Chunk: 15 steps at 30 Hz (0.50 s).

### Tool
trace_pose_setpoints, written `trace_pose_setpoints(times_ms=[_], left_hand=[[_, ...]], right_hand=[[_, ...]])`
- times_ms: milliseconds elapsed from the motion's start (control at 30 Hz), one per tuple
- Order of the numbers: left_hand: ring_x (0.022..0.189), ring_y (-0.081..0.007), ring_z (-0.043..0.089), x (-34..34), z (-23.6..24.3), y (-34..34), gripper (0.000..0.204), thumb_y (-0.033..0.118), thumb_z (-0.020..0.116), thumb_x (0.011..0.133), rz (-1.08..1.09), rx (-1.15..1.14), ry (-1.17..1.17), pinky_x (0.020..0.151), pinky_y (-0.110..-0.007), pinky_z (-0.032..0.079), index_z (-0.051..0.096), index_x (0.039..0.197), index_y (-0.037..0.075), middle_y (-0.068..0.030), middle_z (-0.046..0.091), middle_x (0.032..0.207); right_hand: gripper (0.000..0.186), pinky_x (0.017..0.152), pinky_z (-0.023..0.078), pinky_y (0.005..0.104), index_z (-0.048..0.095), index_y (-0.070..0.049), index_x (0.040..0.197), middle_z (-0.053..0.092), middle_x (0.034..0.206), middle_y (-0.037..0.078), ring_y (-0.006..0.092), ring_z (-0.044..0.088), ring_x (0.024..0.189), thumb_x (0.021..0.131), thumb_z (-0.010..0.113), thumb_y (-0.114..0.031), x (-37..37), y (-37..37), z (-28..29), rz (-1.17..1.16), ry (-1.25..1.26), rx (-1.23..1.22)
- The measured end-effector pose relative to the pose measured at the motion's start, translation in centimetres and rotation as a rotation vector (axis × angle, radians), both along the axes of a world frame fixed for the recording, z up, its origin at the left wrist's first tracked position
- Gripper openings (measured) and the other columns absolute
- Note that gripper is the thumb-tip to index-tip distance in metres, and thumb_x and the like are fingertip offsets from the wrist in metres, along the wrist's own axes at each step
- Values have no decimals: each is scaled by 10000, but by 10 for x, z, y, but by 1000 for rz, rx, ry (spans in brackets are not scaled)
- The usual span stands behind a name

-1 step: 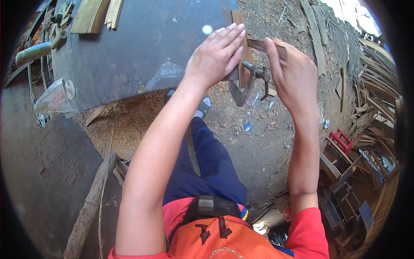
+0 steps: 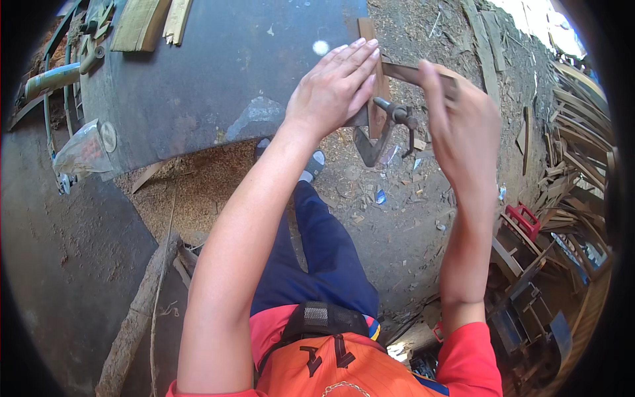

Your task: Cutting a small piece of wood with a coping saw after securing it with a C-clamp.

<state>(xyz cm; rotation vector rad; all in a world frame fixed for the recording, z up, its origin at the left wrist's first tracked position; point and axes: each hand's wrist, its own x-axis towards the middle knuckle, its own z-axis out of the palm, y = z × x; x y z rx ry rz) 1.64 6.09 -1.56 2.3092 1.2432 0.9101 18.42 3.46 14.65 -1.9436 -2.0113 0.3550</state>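
Though narrow, straight-edged wood (image 2: 381, 88) under left hand (image 2: 331, 86)

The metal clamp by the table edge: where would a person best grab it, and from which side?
I'd take the clamp by its thin crossbar, from the right: the bar juts beyond the table, while the left hand and wooden strip crowd the other side. The right hand, gripping a dark flat strip, is near, so coming from the near right seems easier.
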Motion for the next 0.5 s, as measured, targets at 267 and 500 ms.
trace_pose_setpoints(times_ms=[267,500], left_hand=[[1423,-244,577,-3,-4,0,426,247,655,1042,-21,-7,3,1225,-425,444,664,1439,92,-62,622,1530],[1436,-235,566,1,-3,5,421,248,651,1044,-29,22,-29,1229,-425,441,667,1435,93,-65,622,1529]], right_hand=[[401,669,534,468,685,-25,897,687,812,185,394,700,762,1128,523,-310,-2,4,-35,73,-81,-108],[364,665,533,454,707,-52,959,687,841,185,393,698,774,1109,566,-352,-4,-1,-48,-129,-23,-179]])
